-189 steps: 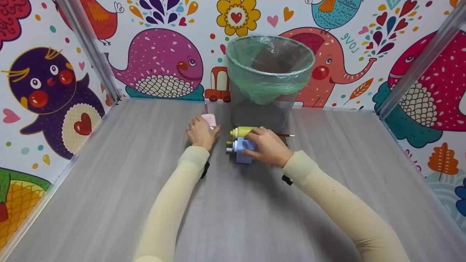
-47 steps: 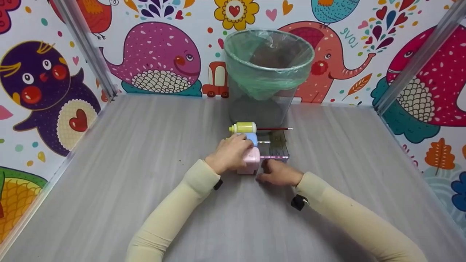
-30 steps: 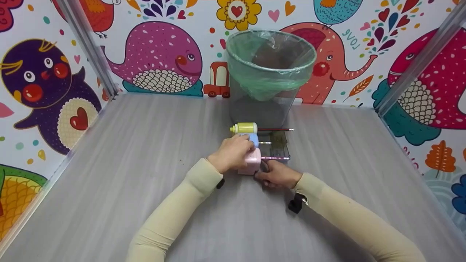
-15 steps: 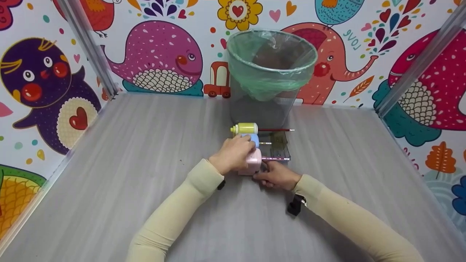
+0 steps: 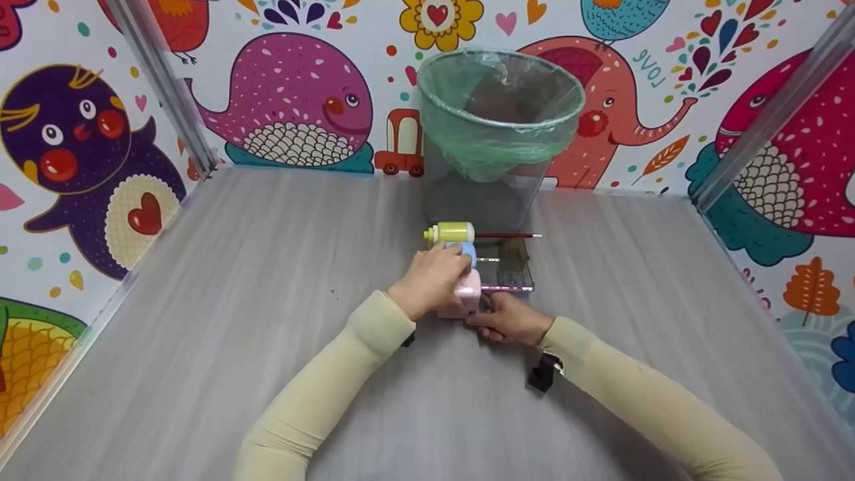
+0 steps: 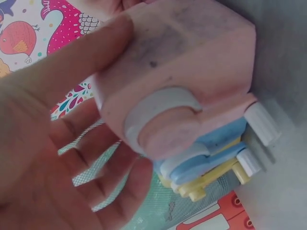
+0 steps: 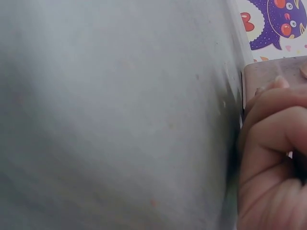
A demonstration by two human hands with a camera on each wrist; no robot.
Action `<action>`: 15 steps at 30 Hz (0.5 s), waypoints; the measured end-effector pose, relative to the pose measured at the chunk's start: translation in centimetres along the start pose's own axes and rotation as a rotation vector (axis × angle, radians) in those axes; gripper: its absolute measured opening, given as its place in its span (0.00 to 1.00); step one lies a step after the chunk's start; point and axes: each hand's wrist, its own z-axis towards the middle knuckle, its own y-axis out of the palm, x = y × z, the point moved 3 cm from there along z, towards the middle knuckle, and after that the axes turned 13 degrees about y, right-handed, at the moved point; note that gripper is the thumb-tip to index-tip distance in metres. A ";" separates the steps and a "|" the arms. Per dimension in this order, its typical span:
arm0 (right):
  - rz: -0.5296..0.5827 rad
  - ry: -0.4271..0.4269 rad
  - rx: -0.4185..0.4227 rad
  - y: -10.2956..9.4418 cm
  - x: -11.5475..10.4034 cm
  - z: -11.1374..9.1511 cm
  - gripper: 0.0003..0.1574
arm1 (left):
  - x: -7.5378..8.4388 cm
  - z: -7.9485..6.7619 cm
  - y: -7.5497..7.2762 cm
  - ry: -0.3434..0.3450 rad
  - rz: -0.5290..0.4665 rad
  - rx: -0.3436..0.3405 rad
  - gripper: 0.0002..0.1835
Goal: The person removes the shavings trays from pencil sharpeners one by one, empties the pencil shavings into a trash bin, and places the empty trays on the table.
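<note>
A pink pencil sharpener [image 5: 470, 287] with a crank stands nearest in a row, beside a blue pencil sharpener [image 5: 469, 254] and a yellow pencil sharpener [image 5: 455, 232]. A pencil sticks out to the right of each. My left hand [image 5: 431, 279] grips the pink one from above; its thumb [image 6: 91, 45] lies along the body, and some fingertips reach the blue one. Low on the pink one's right side, my right hand [image 5: 511, 319] has curled fingers and seems to pinch its drawer, which the fingers hide. Dark see-through drawers [image 5: 513, 257] extend right from the row.
A clear bin [image 5: 481, 200] with a green bag [image 5: 494, 150] over its rim stands right behind the row. Patterned panels [image 5: 300, 100] and metal posts [image 5: 160, 87] bound the grey table [image 5: 267, 240] at the back and sides.
Since the oldest frame, my left hand has brought the pink sharpener rightward beside the blue one. My right hand has left the blue one, come nearer, and closed its fingers low by the pink one.
</note>
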 end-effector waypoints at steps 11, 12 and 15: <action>-0.019 0.002 -0.010 -0.1 -0.1 -0.2 0.35 | 0.0 0.1 -0.1 -0.017 0.002 -0.019 0.25; -0.017 0.001 -0.008 -0.1 -0.1 -0.2 0.35 | 0.0 0.1 0.0 -0.019 0.000 -0.021 0.25; -0.021 0.004 -0.002 -0.1 -0.1 -0.2 0.36 | 0.0 0.1 0.0 -0.023 -0.003 -0.026 0.25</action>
